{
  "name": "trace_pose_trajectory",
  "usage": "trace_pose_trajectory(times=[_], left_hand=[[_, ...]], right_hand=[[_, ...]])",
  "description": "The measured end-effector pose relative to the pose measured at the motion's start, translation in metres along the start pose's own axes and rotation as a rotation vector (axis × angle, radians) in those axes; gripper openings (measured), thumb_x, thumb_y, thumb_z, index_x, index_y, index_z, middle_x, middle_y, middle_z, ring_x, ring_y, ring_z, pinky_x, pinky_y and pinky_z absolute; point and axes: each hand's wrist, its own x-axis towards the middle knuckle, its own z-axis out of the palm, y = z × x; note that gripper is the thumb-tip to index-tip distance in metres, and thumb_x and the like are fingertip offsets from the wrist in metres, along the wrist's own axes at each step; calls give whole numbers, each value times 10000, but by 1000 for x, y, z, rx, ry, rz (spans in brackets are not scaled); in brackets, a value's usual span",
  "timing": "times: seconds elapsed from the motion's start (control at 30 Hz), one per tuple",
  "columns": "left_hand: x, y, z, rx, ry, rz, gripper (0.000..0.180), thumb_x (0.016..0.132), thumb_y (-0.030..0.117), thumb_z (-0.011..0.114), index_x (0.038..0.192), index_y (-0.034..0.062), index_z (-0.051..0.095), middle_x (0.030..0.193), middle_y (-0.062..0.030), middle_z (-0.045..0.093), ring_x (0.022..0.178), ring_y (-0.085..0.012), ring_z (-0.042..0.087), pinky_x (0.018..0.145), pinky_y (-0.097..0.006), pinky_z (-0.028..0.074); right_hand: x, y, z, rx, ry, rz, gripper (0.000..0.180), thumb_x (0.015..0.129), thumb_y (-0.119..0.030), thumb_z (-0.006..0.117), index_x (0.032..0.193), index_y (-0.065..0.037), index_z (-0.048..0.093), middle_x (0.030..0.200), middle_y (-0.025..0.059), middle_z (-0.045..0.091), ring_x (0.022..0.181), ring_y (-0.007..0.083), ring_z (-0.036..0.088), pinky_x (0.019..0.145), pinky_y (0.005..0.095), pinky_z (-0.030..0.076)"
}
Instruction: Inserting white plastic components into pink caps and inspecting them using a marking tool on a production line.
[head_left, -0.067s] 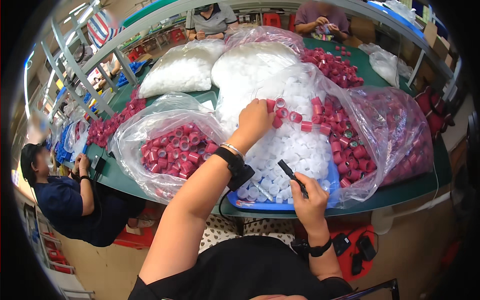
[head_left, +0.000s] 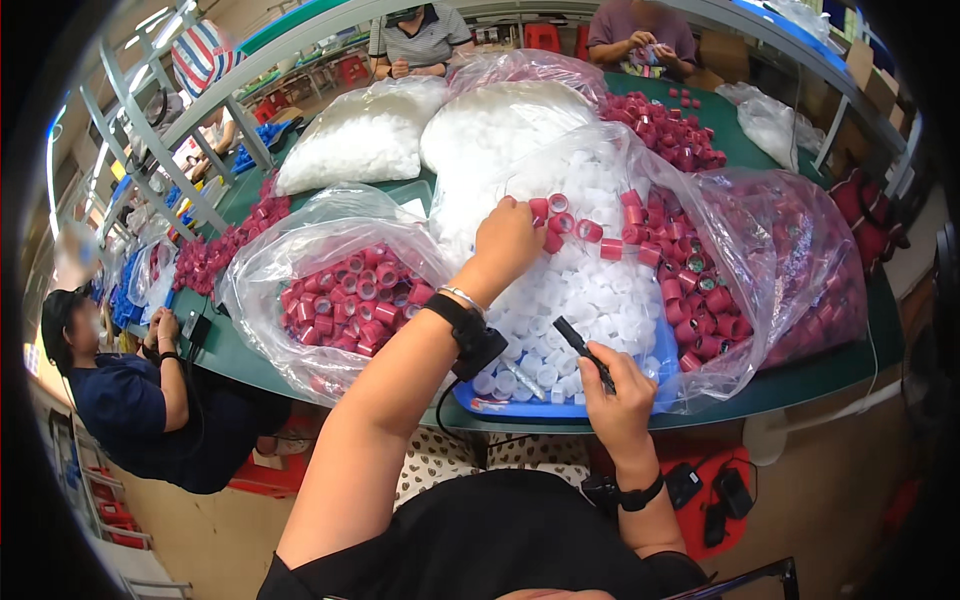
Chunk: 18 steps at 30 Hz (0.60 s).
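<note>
My left hand [head_left: 508, 240] reaches forward into a pile of white caps [head_left: 590, 290] in a blue tray [head_left: 520, 408], its fingers closed down among red caps [head_left: 560, 222] lying on top; what it grips is hidden. My right hand [head_left: 615, 395] rests at the tray's near edge, shut on a thin black tool [head_left: 583, 350] that points up and left. A clear plastic bag [head_left: 740, 230] drapes around the tray.
A clear bag of red caps [head_left: 350, 300] lies left of the tray. Two bags of white parts [head_left: 365, 140] lie farther back on the green table [head_left: 820, 380]. A seated person [head_left: 130, 400] works at the left, two more people [head_left: 420, 40] at the far side.
</note>
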Motion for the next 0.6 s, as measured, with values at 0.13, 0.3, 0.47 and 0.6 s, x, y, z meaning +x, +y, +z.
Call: trace_pose_trajectory(times=[0.13, 0.3, 0.47, 0.6], left_hand=[[-4, -2, -14, -49, -140, -30, 342, 822, 269, 679, 1001, -19, 632, 951, -169, 660, 833, -294, 645, 742, -380, 505], [-37, 5, -42, -1797, -399, -662, 298, 902, 186, 570, 1134, 0, 568, 909, -105, 619, 756, -177, 589, 714, -294, 513], [-92, 9, -37, -2260, -601, -683, 321, 943, 180, 485, 1163, -50, 528, 960, -166, 592, 774, -184, 579, 703, -274, 506], [-114, 4, -20, -2360, -642, -719, 305, 958, 230, 528, 1128, -23, 542, 984, -143, 604, 802, -180, 588, 695, -275, 495]], right_hand=[[-1, -1, -2, 15, -11, 12, 182, 814, -76, 731, 968, -18, 655, 748, 115, 660, 600, 278, 644, 519, 345, 488], [0, -4, -6, 109, -3, 78, 187, 819, -62, 727, 978, -2, 648, 763, 128, 657, 609, 272, 642, 530, 331, 487], [5, -16, -11, 138, -10, 97, 192, 818, -55, 728, 984, 0, 649, 762, 126, 654, 611, 268, 642, 531, 331, 485], [10, -23, -8, 87, -46, 50, 189, 814, -50, 727, 982, -6, 652, 753, 121, 651, 601, 259, 637, 516, 331, 477]])
